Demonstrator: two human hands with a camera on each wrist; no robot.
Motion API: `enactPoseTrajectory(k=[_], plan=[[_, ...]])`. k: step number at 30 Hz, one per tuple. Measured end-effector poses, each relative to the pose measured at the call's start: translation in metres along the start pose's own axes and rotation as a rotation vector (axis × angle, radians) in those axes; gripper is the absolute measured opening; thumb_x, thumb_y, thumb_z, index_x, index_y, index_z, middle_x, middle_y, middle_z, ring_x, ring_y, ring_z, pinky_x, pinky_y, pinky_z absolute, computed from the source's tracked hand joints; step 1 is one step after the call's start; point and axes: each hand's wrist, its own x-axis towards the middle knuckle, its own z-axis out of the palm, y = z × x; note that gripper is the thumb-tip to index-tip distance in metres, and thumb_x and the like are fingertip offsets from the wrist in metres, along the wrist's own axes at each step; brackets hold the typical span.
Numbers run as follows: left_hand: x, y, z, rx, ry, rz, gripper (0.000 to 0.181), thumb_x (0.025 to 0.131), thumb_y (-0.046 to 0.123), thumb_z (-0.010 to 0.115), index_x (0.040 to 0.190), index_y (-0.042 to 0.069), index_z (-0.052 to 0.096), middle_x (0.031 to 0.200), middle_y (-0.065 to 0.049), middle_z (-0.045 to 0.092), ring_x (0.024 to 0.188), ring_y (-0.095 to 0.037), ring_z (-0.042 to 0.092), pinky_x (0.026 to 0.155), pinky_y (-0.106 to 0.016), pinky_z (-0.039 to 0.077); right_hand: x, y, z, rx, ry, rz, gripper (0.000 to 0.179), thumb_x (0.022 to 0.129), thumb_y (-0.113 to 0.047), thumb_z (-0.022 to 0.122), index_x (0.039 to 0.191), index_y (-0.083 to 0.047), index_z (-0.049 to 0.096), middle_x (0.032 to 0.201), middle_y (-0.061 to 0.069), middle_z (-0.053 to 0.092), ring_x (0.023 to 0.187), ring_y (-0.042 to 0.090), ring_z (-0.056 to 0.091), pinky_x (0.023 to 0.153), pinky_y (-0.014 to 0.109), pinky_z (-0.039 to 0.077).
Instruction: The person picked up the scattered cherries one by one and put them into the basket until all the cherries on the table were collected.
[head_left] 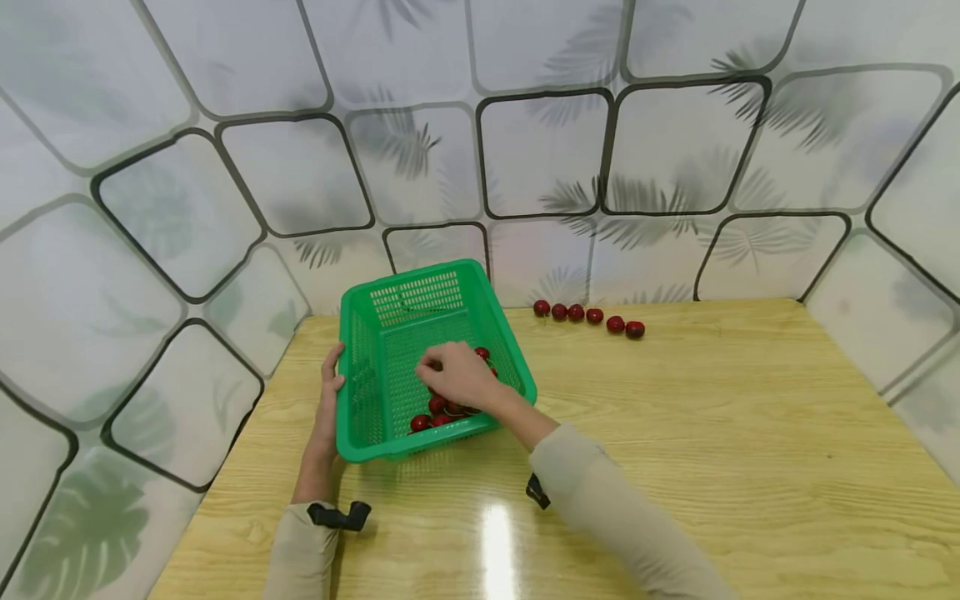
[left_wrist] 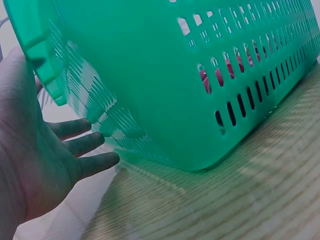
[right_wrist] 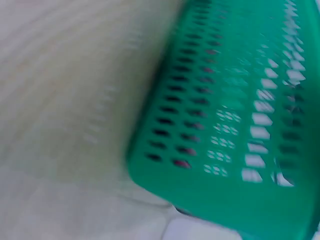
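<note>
A green plastic basket [head_left: 360, 454] with slotted walls stands on the wooden table, several dark red cherries [head_left: 421, 423] gathered in its near right part. At its left side is my left hand [head_left: 330, 392], fingers extended against the outer wall; the left wrist view has this hand [left_wrist: 45, 145] spread beside the basket [left_wrist: 140, 85]. My right hand [head_left: 461, 375] reaches over the near right rim, above the cherries, with bent fingers. A small dark spot shows between those fingers; I cannot tell whether it is a cherry. Blurred, the right wrist view takes in only the basket's outside [right_wrist: 240, 200].
To the right of the basket, a row of several cherries [head_left: 576, 313] lies along the back edge of the table [head_left: 712, 417]. A patterned wall covering [head_left: 547, 150] rises behind and at both sides. Black straps with small devices [head_left: 339, 516] are on the wrists.
</note>
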Motion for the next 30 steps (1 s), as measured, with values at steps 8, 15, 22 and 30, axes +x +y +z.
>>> enactPoseTrajectory(k=[8,15,22,30], plan=[[0.001,-0.003,-0.002,0.013,0.017,0.020,0.056,0.105,0.028,0.022,0.159,0.027,0.010,0.164,-0.010,0.002,0.131,-0.025,0.028,0.095,-0.026,0.034,0.002,0.048,-0.078,0.193,0.425,0.205,0.025,0.096,-0.019,0.055,0.100,-0.002,0.072,0.084,0.015,0.070,0.068,0.025,0.061,0.061,0.030,0.047],[0.002,-0.004,-0.003,0.025,0.010,0.020,0.056,0.105,0.028,0.022,0.160,0.026,0.009,0.165,-0.007,-0.001,0.138,-0.030,0.019,0.098,-0.030,0.029,-0.023,0.122,-0.104,-0.044,0.262,0.431,0.037,0.096,-0.010,0.046,0.127,0.003,0.062,0.119,0.023,0.064,0.074,0.025,0.061,0.064,0.033,0.048],[0.003,0.000,-0.002,0.036,0.004,0.015,0.058,0.104,0.028,0.022,0.160,0.025,0.007,0.165,-0.006,-0.003,0.141,-0.034,0.016,0.099,-0.032,0.029,-0.022,0.154,-0.099,-0.124,0.069,0.424,0.057,0.087,0.003,0.049,0.144,0.003,0.046,0.093,0.019,0.061,0.066,0.019,0.049,0.059,0.029,0.040],[0.000,-0.003,-0.004,0.053,0.019,0.021,0.057,0.104,0.026,0.021,0.160,0.023,0.008,0.164,-0.009,-0.002,0.139,-0.029,0.017,0.098,-0.026,0.031,-0.007,0.161,-0.086,-0.168,0.043,0.371,0.061,0.084,0.005,0.051,0.144,0.007,0.043,0.087,0.018,0.059,0.076,0.026,0.052,0.069,0.038,0.042]])
